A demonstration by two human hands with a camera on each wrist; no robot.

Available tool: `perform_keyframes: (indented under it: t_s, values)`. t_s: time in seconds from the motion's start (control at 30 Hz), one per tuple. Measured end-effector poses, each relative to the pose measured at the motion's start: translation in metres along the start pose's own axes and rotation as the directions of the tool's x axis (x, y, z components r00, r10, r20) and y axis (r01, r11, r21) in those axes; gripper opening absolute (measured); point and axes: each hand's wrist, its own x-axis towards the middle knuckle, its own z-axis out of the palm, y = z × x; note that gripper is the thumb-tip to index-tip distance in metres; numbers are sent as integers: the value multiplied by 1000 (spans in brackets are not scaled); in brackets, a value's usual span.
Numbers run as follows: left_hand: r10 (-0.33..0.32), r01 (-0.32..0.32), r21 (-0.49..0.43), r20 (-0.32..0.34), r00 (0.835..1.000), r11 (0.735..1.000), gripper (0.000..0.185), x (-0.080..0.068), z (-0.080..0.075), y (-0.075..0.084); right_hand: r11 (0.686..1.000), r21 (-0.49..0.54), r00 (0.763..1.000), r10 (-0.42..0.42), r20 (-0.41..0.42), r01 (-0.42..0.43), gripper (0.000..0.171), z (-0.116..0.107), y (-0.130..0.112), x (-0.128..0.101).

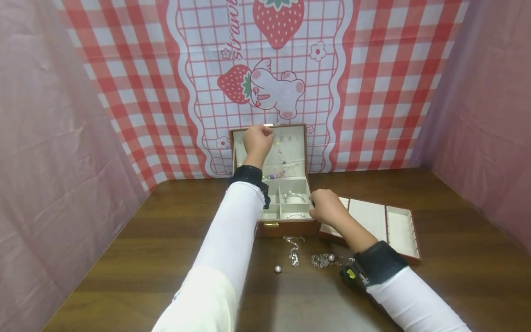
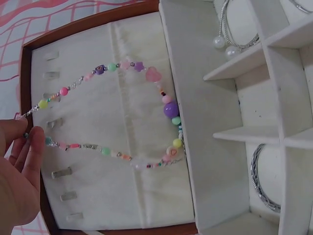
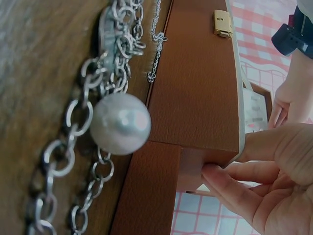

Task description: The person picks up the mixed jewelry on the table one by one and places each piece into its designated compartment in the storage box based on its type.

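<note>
Showing the scene, largest thing first:
Backdrop: a red-and-white checked cloth backdrop hangs behind the table, printed with strawberries and a white bear. Slanted script reads "straw", the rest cut off by the frame edge.
Side walls: plain pink cloth hangs at both sides.
Table: a dark brown wooden table carries everything.
Jewellery box: a brown leather-look jewellery box with a cream lining stands open at the middle of the table, lid upright. A small gold clasp sits on its front wall. No brand name is readable on it.
Tray: a cream-lined removable tray with a brown rim lies on the table, touching the box's right side.
Left hand: the left hand is raised at the top edge of the open lid. In the left wrist view its fingertips pinch one end of the bead necklace, near the lid's row of small hooks.
Bead necklace: a necklace of pastel plastic beads, with a pink heart and a large purple ball, hangs in a loop against the cream lid lining.
Right hand: the right hand grips the box's right front corner, thumb on the rim and fingers curled against the side wall.
Bracelets: silver bangles lie in the box's small compartments.
Chains: a silver link chain with a big white pearl lies on the table just before the box, beside a second thin silver chain.
Loose bead: one small pearl bead lies alone near them.
</note>
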Motion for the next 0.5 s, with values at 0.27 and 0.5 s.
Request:
perform_keyframes:
  t_s: [0.27,0.5]
  values:
    - [9,-8,15,-42,999,1000,18,1,13,5,999,-37,999,-24,-42,23,26,0,2,-2]
    - [60,-47,162,-80,995,986,18,7,21,3,999,-23,998,-35,-46,34,30,4,2,-2]
